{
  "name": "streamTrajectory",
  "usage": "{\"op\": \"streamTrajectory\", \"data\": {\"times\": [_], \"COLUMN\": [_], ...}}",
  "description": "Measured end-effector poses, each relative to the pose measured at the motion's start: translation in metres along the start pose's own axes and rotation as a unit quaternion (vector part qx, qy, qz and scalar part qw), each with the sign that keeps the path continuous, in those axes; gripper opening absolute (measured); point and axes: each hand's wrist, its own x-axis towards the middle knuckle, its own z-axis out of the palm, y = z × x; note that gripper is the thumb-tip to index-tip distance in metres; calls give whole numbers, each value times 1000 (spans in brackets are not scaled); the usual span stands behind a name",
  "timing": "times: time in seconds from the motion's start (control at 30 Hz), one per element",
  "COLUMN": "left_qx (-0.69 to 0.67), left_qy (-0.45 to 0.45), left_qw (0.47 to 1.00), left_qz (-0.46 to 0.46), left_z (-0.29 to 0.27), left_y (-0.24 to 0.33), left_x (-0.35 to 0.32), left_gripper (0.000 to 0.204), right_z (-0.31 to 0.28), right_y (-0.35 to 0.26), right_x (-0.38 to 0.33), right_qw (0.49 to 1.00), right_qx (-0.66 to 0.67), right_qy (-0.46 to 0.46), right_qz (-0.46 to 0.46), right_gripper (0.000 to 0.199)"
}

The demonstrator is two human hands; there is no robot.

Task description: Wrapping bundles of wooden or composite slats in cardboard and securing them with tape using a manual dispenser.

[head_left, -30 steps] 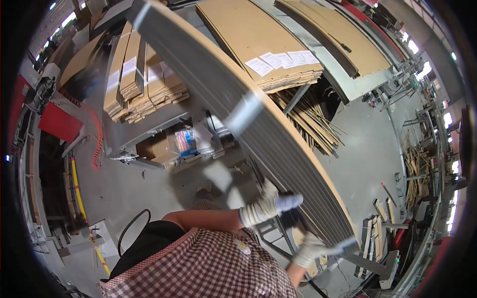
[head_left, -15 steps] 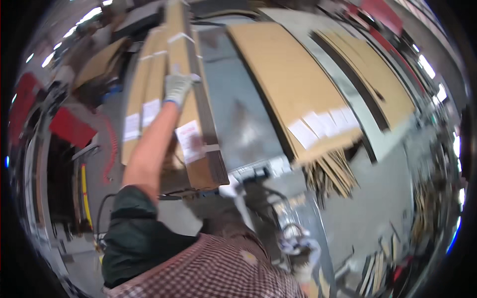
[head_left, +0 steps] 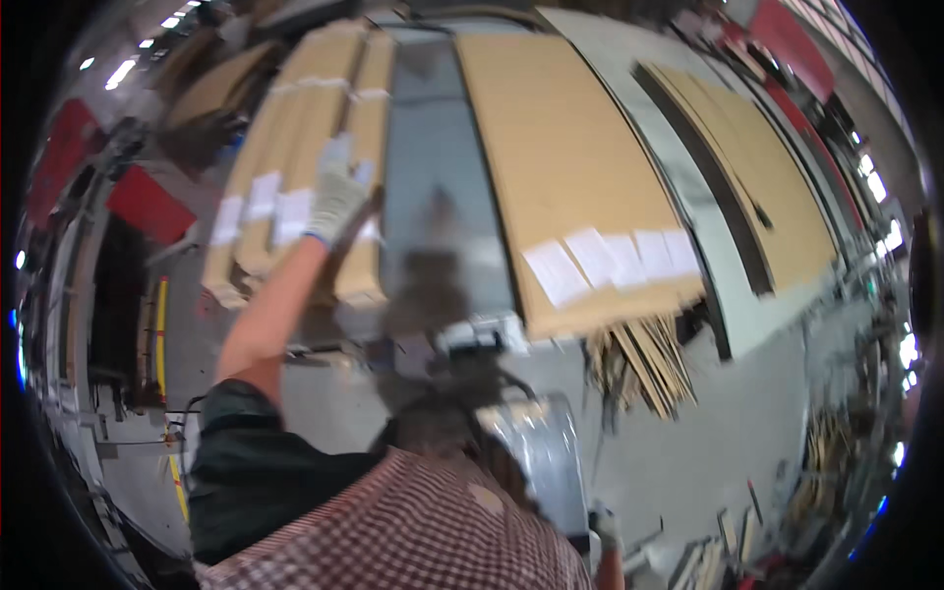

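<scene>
My left hand (head_left: 340, 197), in a pale knit glove, reaches over long narrow cardboard packages lying side by side. Its fingers are stretched out and the thumb stands apart, near the gap between a left-hand package (head_left: 313, 118) and the rightmost narrow package (head_left: 362, 265). Whether the fingertips touch the cardboard is hard to tell. White paper labels (head_left: 292, 216) lie on the packages' near ends, and white straps cross them farther up. My right hand (head_left: 607, 531), also gloved, hangs low at the bottom right; its fingers are small and blurred.
Right of the packages is a grey metal surface (head_left: 433, 177), then a wide cardboard-topped stack (head_left: 570, 167) with several white sheets (head_left: 610, 258). Cardboard strips (head_left: 649, 364) stick out below it. A plastic-wrapped grey item (head_left: 541, 452) stands near my body; offcuts (head_left: 723, 551) lie lower right.
The package under my left hand showed a dark brown side; packages there now lie flat, tan tops up, with a gap between them. My right hand has moved lower.
</scene>
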Motion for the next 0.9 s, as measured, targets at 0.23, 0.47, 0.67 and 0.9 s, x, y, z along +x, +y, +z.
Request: {"op": "streamTrajectory", "data": {"times": [0.23, 0.47, 0.67, 0.9], "left_qx": [-196, -115, -274, -557], "left_qy": [-142, -360, -292, -243], "left_qw": [954, 853, 871, 628], "left_qz": [176, 361, 284, -486], "left_z": [2, 69, 86, 102], "left_y": [207, 263, 224, 270], "left_x": [-93, -97, -75, -122], "left_gripper": [40, 43, 39, 54], "right_z": [-43, -43, 53, 214], "right_y": [39, 19, -188, -366], "right_x": [49, 65, 4, -7], "right_qw": [951, 916, 959, 866], "right_qx": [-301, -396, 97, 457], "right_qy": [-36, -54, 71, -175], "right_qz": [59, 32, -258, -102], "right_gripper": [44, 59, 19, 59]}}
